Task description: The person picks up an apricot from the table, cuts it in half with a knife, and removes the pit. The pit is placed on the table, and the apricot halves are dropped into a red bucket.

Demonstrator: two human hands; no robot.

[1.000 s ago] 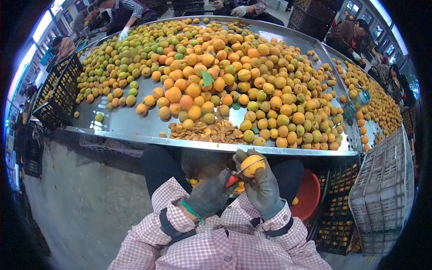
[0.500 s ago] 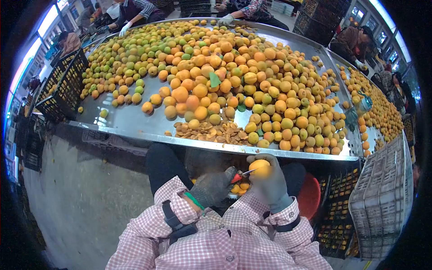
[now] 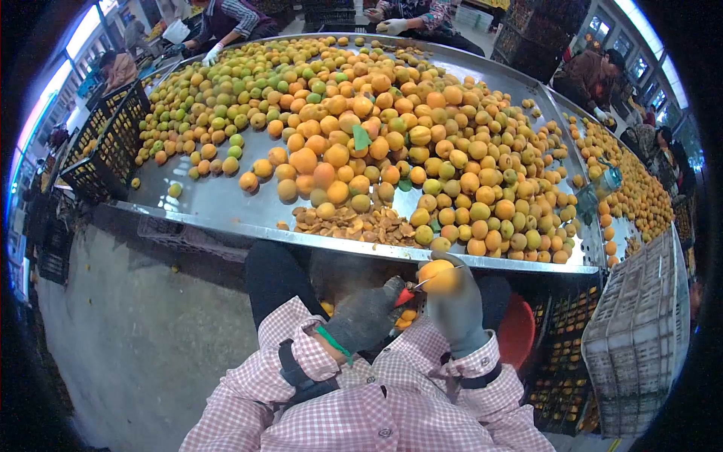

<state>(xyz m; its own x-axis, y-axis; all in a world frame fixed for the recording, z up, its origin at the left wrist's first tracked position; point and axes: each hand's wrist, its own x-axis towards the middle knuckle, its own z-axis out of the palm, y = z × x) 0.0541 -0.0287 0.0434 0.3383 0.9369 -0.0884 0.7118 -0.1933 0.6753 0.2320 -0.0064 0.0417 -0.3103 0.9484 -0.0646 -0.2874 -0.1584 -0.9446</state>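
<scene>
My left hand, in a dark grey glove, is closed round the red handle of a small knife. The knife's thin blade lies against a yellow-orange apricot. My right hand, in a lighter grey glove, grips that apricot just below the table's front edge. Beneath my hands, cut orange apricot pieces show in part; what holds them is mostly hidden. Ahead, a large heap of apricots covers much of the metal table. A pile of brown apricot stones lies near its front edge.
A black crate of fruit stands at the left end. To my right are a red basin, black crates of fruit and a pale plastic crate. A clear jar sits among the fruit. Other people work across the table.
Both hands have shifted slightly with the apricot, and the blade now points more upward across it. Across the table, the gloved hands of other people have moved a little.
</scene>
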